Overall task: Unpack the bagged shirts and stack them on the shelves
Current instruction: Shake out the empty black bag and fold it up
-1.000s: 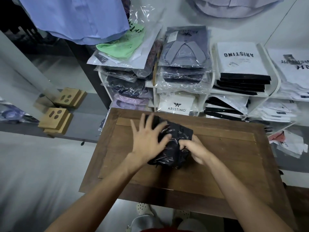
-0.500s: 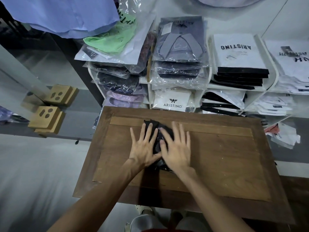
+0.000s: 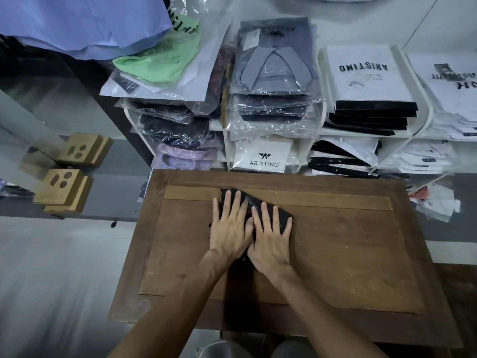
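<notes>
Two bare forearms reach forward from the bottom edge over a dark wooden table point(image 3: 348, 254). Both hands lie flat, palms down, side by side on a small folded black shirt point(image 3: 282, 215) near the table's far middle. The left hand point(image 3: 228, 233) has its fingers straight and slightly spread, pressing the shirt's left part. The right hand point(image 3: 271, 241) presses the right part in the same way, its thumb touching the left hand. Neither hand grips anything. The shirt shows only at its far corner and right edge; the hands cover the rest.

Just beyond the table stand white shelves point(image 3: 418, 117) packed with folded clothes. At the left, clear bags hold dark and lilac shirts, with a green bagged shirt point(image 3: 157, 65) on top. In the middle sits a grey bagged shirt point(image 3: 273, 71) over darker ones, and below it a white bag marked ARISTINO point(image 3: 263, 157). Further right are stacks of black and white folded shirts point(image 3: 371, 115). A light blue garment point(image 3: 85, 21) hangs at the upper left. Two wooden blocks point(image 3: 62, 189) sit at the left.
</notes>
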`<action>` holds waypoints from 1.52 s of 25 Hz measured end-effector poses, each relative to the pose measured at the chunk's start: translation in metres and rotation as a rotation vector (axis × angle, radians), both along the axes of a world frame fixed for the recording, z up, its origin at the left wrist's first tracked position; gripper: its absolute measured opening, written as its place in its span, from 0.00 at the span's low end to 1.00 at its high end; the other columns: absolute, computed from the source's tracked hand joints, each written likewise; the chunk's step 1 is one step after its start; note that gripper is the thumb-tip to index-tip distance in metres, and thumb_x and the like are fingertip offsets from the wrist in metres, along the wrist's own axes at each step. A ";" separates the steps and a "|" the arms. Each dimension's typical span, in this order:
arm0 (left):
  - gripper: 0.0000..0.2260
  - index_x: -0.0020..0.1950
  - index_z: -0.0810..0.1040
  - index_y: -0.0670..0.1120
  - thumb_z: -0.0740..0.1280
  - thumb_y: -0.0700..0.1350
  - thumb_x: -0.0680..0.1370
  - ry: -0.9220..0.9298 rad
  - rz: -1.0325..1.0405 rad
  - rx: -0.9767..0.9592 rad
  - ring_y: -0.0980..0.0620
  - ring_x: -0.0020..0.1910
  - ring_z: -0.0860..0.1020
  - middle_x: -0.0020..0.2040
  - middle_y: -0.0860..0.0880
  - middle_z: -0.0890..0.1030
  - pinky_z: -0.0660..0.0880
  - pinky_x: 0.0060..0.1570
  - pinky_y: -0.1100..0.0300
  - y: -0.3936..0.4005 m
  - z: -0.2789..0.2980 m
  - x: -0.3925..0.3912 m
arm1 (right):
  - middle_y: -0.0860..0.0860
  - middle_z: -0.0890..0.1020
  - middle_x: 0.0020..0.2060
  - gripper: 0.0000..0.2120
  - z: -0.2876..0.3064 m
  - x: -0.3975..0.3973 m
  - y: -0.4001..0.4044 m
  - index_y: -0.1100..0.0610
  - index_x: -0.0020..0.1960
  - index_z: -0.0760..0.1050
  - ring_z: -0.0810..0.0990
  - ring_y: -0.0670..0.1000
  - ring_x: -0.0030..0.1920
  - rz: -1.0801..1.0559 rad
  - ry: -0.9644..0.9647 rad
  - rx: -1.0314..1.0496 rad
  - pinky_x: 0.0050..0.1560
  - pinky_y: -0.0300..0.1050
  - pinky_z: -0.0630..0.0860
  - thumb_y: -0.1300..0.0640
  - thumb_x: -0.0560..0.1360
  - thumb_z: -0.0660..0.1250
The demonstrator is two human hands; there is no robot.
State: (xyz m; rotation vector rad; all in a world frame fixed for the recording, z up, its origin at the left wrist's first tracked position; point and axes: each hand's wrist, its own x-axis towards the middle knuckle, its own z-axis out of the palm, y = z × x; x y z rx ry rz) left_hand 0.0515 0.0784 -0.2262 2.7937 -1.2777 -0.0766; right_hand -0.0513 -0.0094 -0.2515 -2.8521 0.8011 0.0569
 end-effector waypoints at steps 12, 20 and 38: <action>0.26 0.84 0.51 0.54 0.46 0.57 0.86 0.144 -0.044 -0.101 0.46 0.83 0.39 0.84 0.45 0.45 0.43 0.79 0.42 0.011 -0.041 0.019 | 0.54 0.58 0.82 0.32 -0.015 0.006 0.000 0.50 0.83 0.57 0.56 0.58 0.82 -0.085 -0.055 -0.007 0.78 0.72 0.51 0.43 0.80 0.53; 0.26 0.83 0.54 0.55 0.47 0.57 0.85 0.161 -0.023 -0.088 0.47 0.83 0.42 0.84 0.48 0.48 0.45 0.80 0.43 0.008 -0.045 0.018 | 0.54 0.56 0.83 0.32 -0.019 0.007 0.000 0.51 0.83 0.56 0.52 0.58 0.83 -0.066 -0.023 -0.026 0.78 0.71 0.48 0.45 0.80 0.53; 0.32 0.66 0.79 0.55 0.39 0.59 0.80 0.184 0.113 -0.007 0.46 0.78 0.66 0.71 0.51 0.77 0.44 0.77 0.38 -0.027 0.052 0.013 | 0.47 0.81 0.59 0.20 0.047 0.028 -0.054 0.49 0.62 0.79 0.79 0.53 0.59 0.129 -0.216 -0.011 0.62 0.51 0.71 0.47 0.77 0.55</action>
